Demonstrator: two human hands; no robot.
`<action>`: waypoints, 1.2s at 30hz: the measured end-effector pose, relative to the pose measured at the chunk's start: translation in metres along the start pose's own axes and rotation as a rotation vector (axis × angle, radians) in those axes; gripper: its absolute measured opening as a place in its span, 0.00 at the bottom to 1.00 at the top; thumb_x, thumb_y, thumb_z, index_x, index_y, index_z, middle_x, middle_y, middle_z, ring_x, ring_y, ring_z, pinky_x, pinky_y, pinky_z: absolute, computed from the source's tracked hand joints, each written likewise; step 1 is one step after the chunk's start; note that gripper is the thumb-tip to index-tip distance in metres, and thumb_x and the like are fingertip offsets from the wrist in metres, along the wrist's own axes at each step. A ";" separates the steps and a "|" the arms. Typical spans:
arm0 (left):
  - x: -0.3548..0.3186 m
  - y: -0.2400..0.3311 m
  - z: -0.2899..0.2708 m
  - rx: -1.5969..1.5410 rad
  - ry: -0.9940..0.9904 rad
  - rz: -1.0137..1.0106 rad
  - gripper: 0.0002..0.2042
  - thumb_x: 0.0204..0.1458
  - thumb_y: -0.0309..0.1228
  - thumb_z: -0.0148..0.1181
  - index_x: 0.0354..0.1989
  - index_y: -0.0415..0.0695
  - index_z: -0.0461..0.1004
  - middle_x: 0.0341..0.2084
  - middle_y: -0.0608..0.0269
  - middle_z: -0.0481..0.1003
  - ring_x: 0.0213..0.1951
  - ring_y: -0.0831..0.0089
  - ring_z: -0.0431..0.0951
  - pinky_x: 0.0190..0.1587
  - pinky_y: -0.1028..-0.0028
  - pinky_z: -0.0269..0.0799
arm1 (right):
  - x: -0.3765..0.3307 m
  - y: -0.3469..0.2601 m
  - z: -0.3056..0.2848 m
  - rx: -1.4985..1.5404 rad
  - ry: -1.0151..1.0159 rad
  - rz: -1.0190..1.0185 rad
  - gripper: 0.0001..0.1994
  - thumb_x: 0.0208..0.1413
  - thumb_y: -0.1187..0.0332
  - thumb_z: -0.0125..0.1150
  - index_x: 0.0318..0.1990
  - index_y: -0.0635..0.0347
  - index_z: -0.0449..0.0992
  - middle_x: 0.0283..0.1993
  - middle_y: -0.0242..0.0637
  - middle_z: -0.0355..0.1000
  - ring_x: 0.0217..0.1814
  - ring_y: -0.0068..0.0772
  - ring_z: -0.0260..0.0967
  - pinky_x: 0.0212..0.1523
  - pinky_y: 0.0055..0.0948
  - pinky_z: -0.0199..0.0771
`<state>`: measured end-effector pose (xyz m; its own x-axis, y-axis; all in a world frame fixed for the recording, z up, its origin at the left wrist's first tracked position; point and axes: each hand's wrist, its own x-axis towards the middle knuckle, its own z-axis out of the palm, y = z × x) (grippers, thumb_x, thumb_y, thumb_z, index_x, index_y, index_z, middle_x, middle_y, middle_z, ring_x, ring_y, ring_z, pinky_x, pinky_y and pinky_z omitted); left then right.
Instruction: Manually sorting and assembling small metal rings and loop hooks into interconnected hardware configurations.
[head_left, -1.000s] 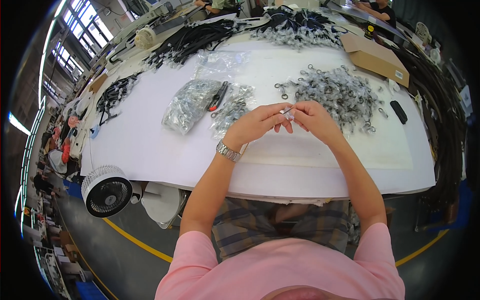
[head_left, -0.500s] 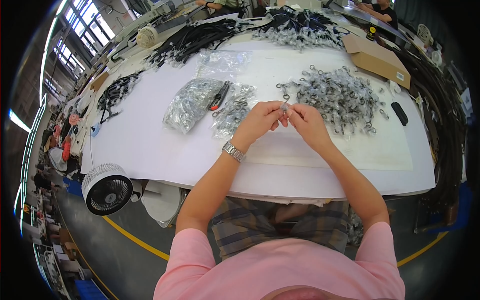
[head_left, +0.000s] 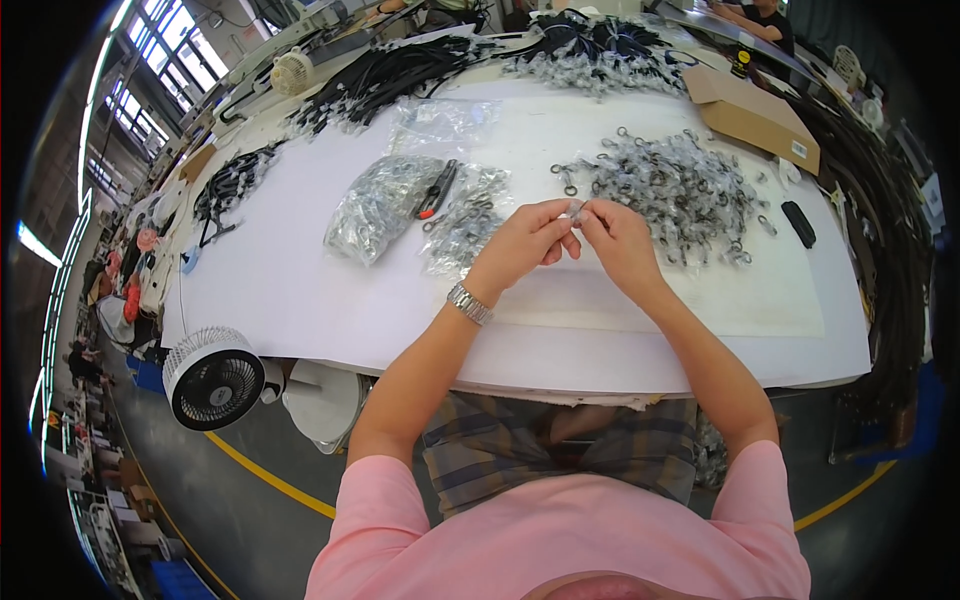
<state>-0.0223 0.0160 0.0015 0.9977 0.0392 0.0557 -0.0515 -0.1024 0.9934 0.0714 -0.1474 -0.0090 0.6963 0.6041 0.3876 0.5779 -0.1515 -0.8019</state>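
Broadly, a white-covered table (head_left: 300, 300) spreads before the seated person, its near strip in front of the hands bare of parts, likely so they have room to work. Along the far edge lie black cable bundles (head_left: 390, 75), well apart from the hands, as stock lying out of the way. A flat cardboard box (head_left: 752, 115) sits at the far right. Nearer in, a heap of small metal ring parts (head_left: 680, 190) lies just beyond the right hand, close enough to draw from without stretching. To the left, clear plastic bags of metal pieces (head_left: 380, 205) rest with red-handled pliers (head_left: 436, 192) laid on top, within reach of the left hand.

Both hands meet above the table's middle. The left hand (head_left: 520, 245), a metal watch (head_left: 468, 303) on its wrist, and the right hand (head_left: 618, 245) pinch a tiny pale metal piece (head_left: 577, 208) between their fingertips, held up off the sheet and close together, probably so both thumbs can steady it. Its exact shape is too small to tell.
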 end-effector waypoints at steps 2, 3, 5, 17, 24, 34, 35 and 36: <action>0.003 -0.003 0.004 0.092 0.071 0.023 0.16 0.68 0.29 0.47 0.58 0.37 0.74 0.27 0.66 0.79 0.22 0.84 0.65 0.26 0.82 0.63 | -0.001 0.003 0.002 0.040 0.007 0.008 0.10 0.65 0.68 0.54 0.37 0.65 0.78 0.25 0.39 0.70 0.26 0.34 0.67 0.30 0.36 0.66; 0.004 -0.004 0.006 0.184 0.141 0.045 0.15 0.68 0.28 0.47 0.57 0.37 0.76 0.25 0.67 0.78 0.22 0.85 0.65 0.26 0.82 0.63 | -0.001 0.005 0.003 0.091 -0.020 0.066 0.10 0.65 0.68 0.54 0.38 0.65 0.78 0.24 0.37 0.70 0.25 0.30 0.66 0.30 0.34 0.65; 0.003 -0.008 0.012 0.342 0.230 0.153 0.15 0.67 0.28 0.47 0.56 0.37 0.76 0.24 0.68 0.77 0.22 0.85 0.65 0.26 0.81 0.63 | -0.001 0.004 0.004 0.140 -0.052 0.122 0.10 0.66 0.68 0.53 0.39 0.65 0.78 0.24 0.34 0.69 0.25 0.25 0.66 0.29 0.32 0.65; 0.002 0.002 -0.019 0.034 0.480 0.128 0.12 0.68 0.31 0.52 0.47 0.38 0.80 0.21 0.72 0.73 0.19 0.89 0.63 0.21 0.84 0.56 | 0.019 0.015 -0.028 1.054 -0.070 0.420 0.20 0.67 0.62 0.59 0.57 0.69 0.72 0.45 0.38 0.77 0.33 0.22 0.71 0.36 0.23 0.74; 0.001 -0.004 -0.044 -0.251 0.780 0.296 0.12 0.68 0.31 0.52 0.44 0.36 0.80 0.22 0.72 0.73 0.19 0.89 0.64 0.21 0.85 0.57 | 0.006 -0.010 0.047 -0.305 -0.216 -0.270 0.19 0.60 0.61 0.67 0.55 0.61 0.78 0.53 0.38 0.78 0.46 0.33 0.75 0.47 0.32 0.77; 0.008 -0.009 -0.045 -0.122 0.832 0.298 0.12 0.64 0.29 0.53 0.38 0.36 0.81 0.18 0.69 0.73 0.18 0.86 0.64 0.21 0.80 0.58 | 0.022 -0.010 0.072 -0.770 -0.385 -0.473 0.09 0.58 0.69 0.62 0.45 0.59 0.80 0.42 0.38 0.78 0.47 0.43 0.74 0.47 0.40 0.76; 0.008 -0.009 -0.046 -0.124 0.832 0.300 0.12 0.64 0.29 0.53 0.38 0.36 0.81 0.18 0.69 0.73 0.18 0.86 0.64 0.21 0.79 0.58 | 0.023 -0.010 0.073 -0.774 -0.387 -0.478 0.09 0.58 0.69 0.62 0.45 0.59 0.80 0.42 0.38 0.78 0.47 0.43 0.74 0.47 0.40 0.76; 0.008 -0.010 -0.047 -0.125 0.831 0.302 0.12 0.64 0.29 0.53 0.38 0.36 0.81 0.18 0.69 0.73 0.18 0.86 0.64 0.21 0.79 0.58 | 0.024 -0.012 0.075 -0.759 -0.329 -0.566 0.09 0.58 0.69 0.62 0.45 0.59 0.80 0.41 0.38 0.78 0.46 0.42 0.74 0.46 0.40 0.77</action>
<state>-0.0164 0.0636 -0.0033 0.5887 0.7409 0.3231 -0.3596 -0.1179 0.9256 0.0492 -0.0730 -0.0241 0.1490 0.9105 0.3857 0.9863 -0.1649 0.0085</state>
